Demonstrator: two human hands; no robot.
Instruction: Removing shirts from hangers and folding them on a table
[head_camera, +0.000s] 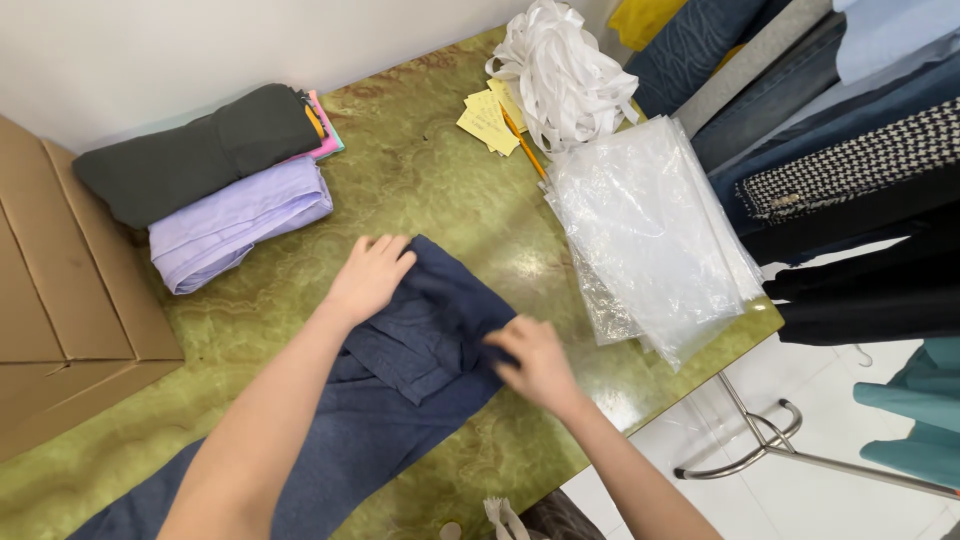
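as it lies on table, navy garment (420, 340) under both hands: left (368, 278), right (532, 362).

Both bare forearms reach forward. The left hand (367, 277) lies flat, fingers together; the right hand (533, 362), just beside it, curls loosely, palm down.

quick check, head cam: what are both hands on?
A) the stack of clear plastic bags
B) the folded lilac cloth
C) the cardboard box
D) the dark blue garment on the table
D: the left hand lies flat on the dark blue garment and the right hand grips its fold, on the green table.
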